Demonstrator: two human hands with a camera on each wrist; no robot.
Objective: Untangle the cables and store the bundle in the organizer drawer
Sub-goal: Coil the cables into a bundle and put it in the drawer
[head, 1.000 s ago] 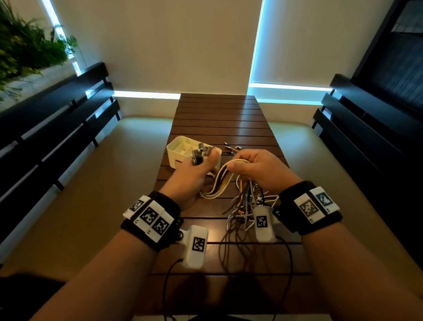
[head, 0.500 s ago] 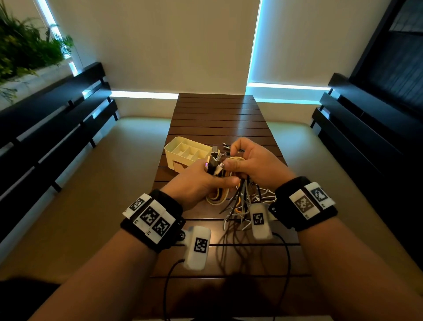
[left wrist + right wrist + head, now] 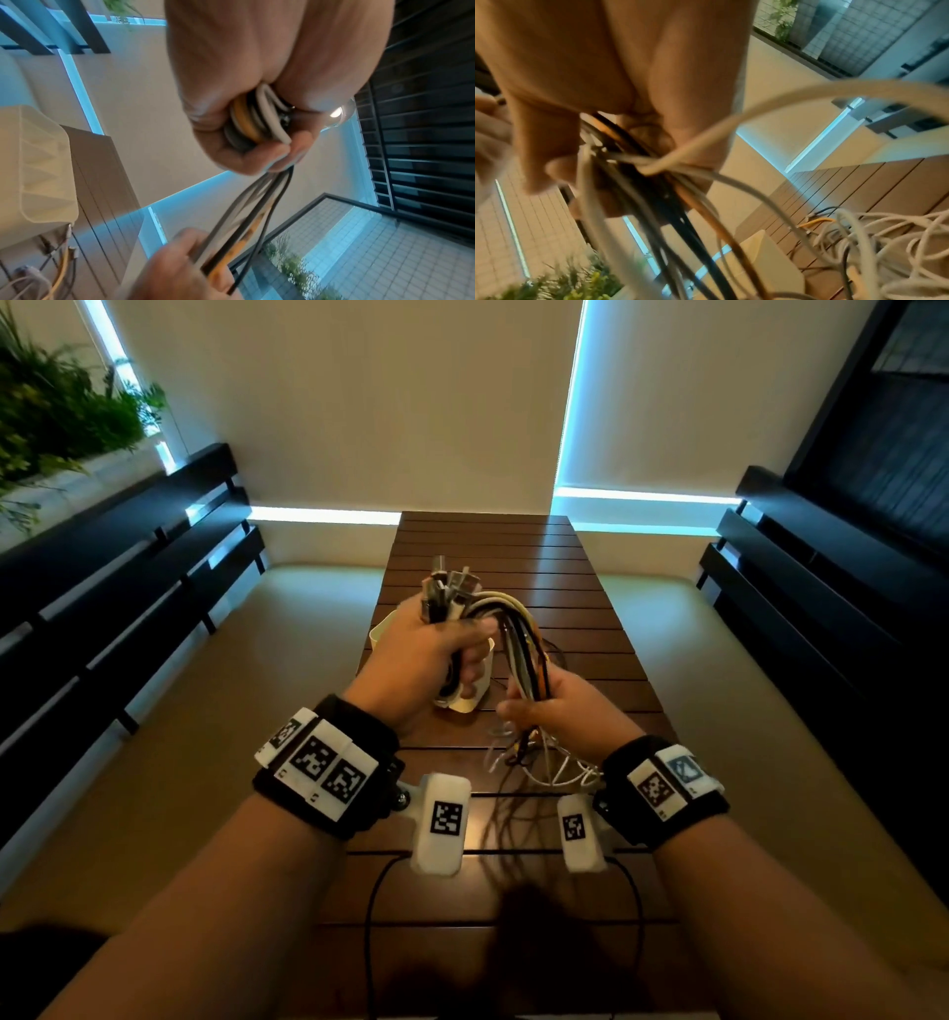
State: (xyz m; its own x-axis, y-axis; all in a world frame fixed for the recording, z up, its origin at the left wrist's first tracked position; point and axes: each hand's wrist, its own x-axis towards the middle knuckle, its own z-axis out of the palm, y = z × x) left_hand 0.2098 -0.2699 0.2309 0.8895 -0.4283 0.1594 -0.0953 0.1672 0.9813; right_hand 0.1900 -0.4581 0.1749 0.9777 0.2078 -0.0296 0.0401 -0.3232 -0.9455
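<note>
Both hands grip the cables (image 3: pixel 518 639): left hand (image 3: pixel 431 654) clutches the plug ends above the organizer (image 3: pixel 380 634), right hand (image 3: pixel 560 706) lower down.

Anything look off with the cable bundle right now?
Yes. The left hand grips the plug ends and the right hand grips the cables lower down, but their loose tails still lie snarled on the table.
</note>
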